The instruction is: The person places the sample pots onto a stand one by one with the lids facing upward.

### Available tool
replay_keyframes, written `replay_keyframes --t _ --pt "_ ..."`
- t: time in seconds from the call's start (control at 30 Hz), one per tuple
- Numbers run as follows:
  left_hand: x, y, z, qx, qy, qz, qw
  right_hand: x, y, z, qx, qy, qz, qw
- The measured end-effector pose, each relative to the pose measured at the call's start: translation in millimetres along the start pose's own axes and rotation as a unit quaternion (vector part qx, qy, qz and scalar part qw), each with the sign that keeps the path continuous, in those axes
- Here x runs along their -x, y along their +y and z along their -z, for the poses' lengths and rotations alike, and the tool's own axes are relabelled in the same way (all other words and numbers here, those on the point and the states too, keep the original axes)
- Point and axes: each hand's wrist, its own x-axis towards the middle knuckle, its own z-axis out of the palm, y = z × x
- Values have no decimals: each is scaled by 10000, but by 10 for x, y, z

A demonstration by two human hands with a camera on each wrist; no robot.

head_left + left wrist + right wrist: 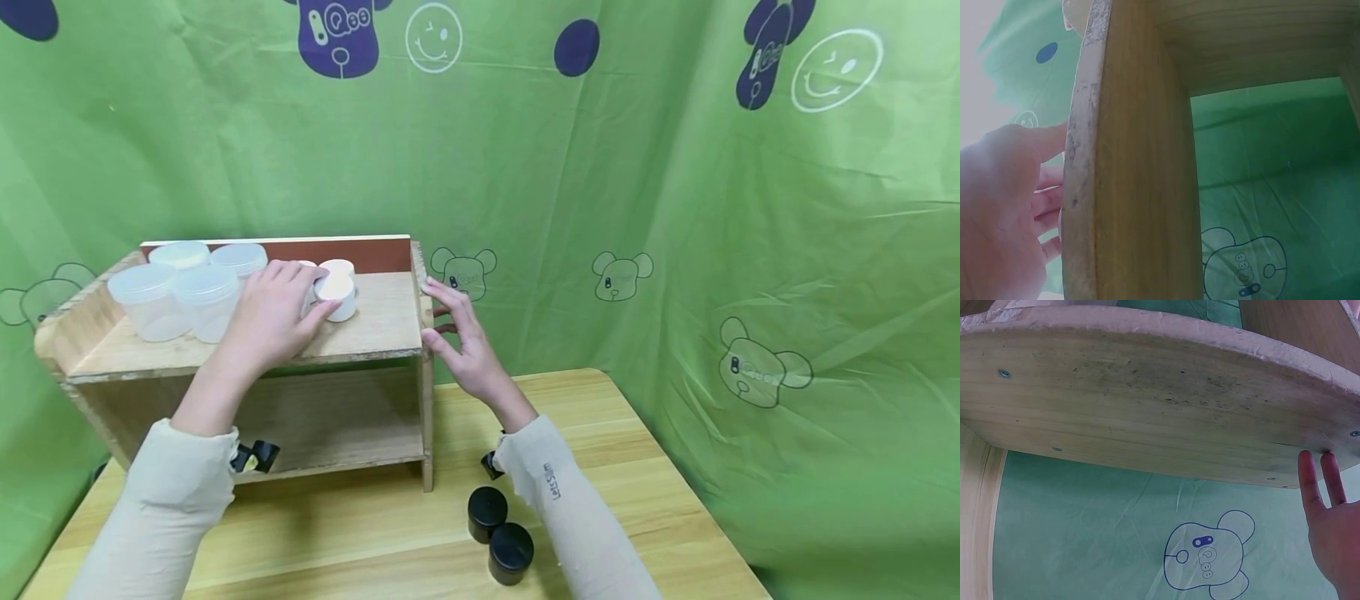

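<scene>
On the top board of a wooden shelf (384,312), my left hand (273,321) reaches over a group of small white jars (341,307). Its thumb and index finger are bent around the front-left jar, which the hand mostly hides. In the left wrist view, the shelf's front edge (1082,156) covers the fingertips of that hand (1000,200). My right hand (468,354) rests its fingertips on the outside of the shelf's right side panel. Two of its straight fingers (1308,481) show against the panel (1147,406) in the right wrist view.
Several larger translucent tubs (146,304) with lids stand on the left of the top board. Two black-lidded jars (512,550) are on the wooden table (600,467), near my right forearm. A green patterned curtain (525,183) hangs behind.
</scene>
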Motion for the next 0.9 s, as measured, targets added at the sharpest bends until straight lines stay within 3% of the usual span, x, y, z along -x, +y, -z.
replay_keyframes --t 0.5,0.9 --pt "-15 -37 -10 39 -182 273 9995 -2 7 -11 17 21 39 10000" --pt "6 -44 -52 64 -24 248 9997 -1 19 -9 -3 35 30 10000"
